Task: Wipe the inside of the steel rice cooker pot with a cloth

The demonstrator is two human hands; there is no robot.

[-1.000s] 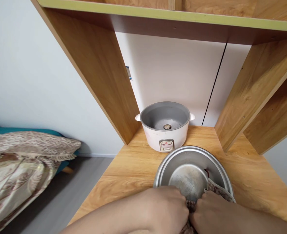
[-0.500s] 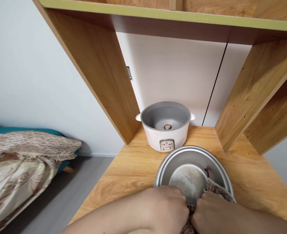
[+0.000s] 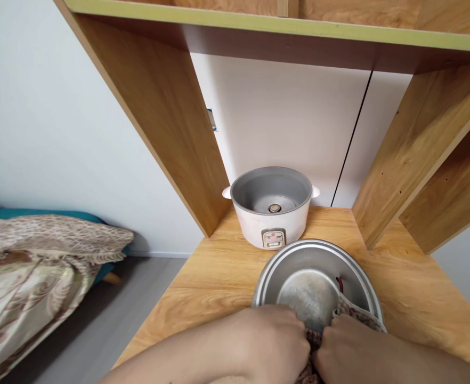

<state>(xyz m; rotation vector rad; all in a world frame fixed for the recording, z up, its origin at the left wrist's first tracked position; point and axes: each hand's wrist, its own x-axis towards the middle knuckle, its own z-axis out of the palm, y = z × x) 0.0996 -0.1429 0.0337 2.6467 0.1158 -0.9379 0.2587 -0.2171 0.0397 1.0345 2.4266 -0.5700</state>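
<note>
Hardly anything has moved since a second ago: the left hand (image 3: 275, 341) and right hand (image 3: 350, 346) stay curled into fists, knuckles almost touching, both closed on a patterned cloth (image 3: 355, 313) at the near rim of the metal pot (image 3: 318, 246). The pot sits on the table (image 3: 203, 282), just in front of the empty rice cooker (image 3: 273, 226). This looks like wringing or bunching the cloth. Wiping next would call for one hand to steady the pot.

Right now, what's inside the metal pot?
A patterned cloth at the near side, bunched between the left hand and right hand. The metal pot bottom looks otherwise bare; the hands hide its near part.
</note>
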